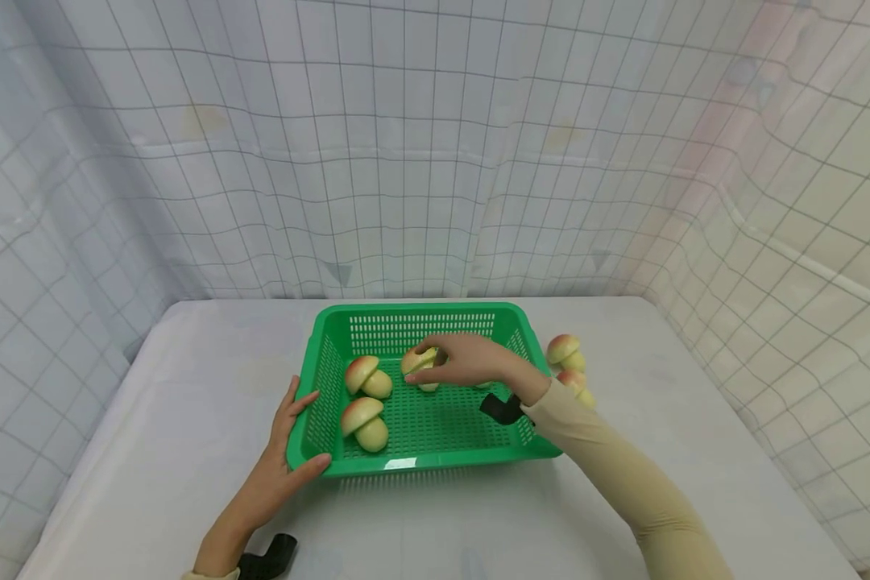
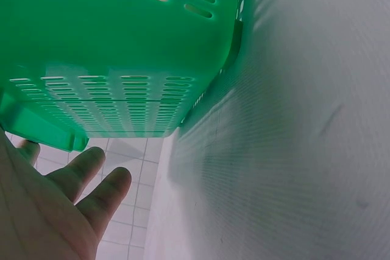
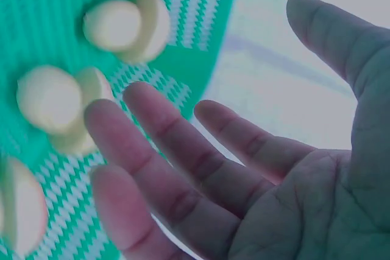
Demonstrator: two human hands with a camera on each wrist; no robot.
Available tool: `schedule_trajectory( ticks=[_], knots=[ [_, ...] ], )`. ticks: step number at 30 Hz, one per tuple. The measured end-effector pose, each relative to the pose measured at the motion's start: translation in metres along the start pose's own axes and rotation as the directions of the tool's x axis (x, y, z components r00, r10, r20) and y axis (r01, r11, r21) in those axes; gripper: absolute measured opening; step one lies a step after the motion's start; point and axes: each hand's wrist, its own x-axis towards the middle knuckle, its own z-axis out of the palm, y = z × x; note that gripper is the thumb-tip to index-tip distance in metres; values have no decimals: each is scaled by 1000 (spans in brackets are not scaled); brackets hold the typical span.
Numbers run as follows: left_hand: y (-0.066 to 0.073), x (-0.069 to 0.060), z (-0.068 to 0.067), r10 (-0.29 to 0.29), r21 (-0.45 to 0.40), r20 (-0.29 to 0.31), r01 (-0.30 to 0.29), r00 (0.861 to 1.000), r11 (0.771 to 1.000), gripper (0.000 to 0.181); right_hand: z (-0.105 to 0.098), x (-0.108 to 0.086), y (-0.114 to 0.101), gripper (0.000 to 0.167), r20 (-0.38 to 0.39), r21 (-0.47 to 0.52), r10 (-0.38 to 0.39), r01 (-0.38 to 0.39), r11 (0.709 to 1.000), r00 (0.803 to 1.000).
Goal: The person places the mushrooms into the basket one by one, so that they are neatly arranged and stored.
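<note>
In the head view, my left hand (image 1: pixel 283 451) is spread at the corner of the green basket (image 1: pixel 464 458), thumb on the rim nearest me and fingers along the side rim. My right hand (image 1: pixel 471 358) reaches inside over the middle mushroom (image 1: pixel 410 362); from the right wrist its fingers look spread, the thumb well apart, and I cannot tell whether they touch that mushroom. Between my hands, nearer the left, sit an upper mushroom (image 1: pixel 368 377) and a lower mushroom (image 1: pixel 365 423), both in the basket. A partly hidden mushroom (image 1: pixel 484 385) shows just under my right hand. Two more lie outside the basket, beyond my right wrist, on the white tablecloth (image 1: pixel 188 387).
</note>
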Motion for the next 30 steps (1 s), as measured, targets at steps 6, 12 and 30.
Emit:
schedule_trajectory(
  ticks=[6,12,30],
  knots=[
    [0,0,1,1,-1,-2,-1,1000,1000,78,-26,-31,17,50,-197,58,-17,29,998,980],
    [0,0,1,5,-8,-2,-5,1000,1000,77,-44,-60,45,52,-364,161,66,-7,987,929],
    [0,0,0,-7,-6,-5,7,1000,1000,77,-37,-79,153,77,-505,306,337,-201,931,795]
  ],
)
